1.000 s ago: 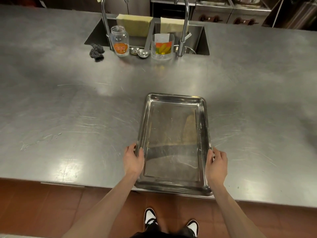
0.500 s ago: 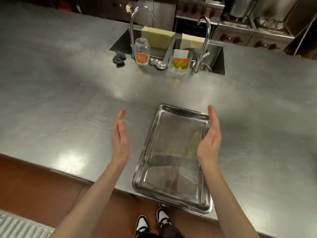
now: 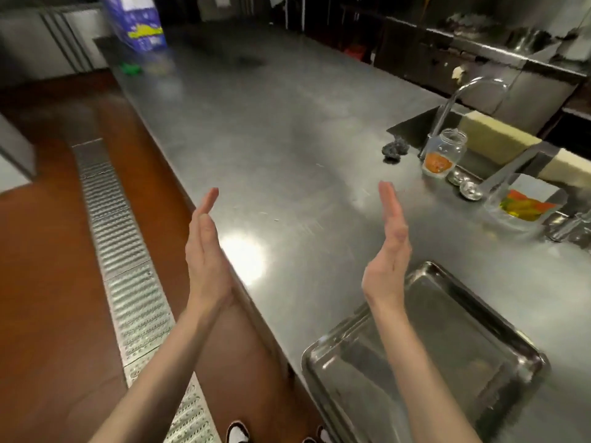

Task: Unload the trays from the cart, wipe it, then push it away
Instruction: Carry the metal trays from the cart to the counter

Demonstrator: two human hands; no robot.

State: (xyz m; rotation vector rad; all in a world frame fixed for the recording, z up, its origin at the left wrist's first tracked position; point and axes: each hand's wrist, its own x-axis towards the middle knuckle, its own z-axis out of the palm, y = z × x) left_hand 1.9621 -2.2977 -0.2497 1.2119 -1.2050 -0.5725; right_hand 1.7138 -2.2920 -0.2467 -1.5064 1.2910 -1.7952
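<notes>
Steel fills most of the head view: a long table (image 3: 287, 139) with a sink (image 3: 415, 126) at the far right and a brown floor with a metal drain grate (image 3: 121, 251) at the left. One second ago both hands gripped the tray's long sides; now the left hand (image 3: 204, 251) and the right hand (image 3: 388, 251) are lifted off it, fingers straight, palms facing each other, holding nothing. The view has also swung to the left. I judge this tray is unloaded and the person turns back toward the cart, which is not visible. The tray (image 3: 447, 346) lies flat at the near right, one corner over the table edge, its long axis running from near left to far right.
</notes>
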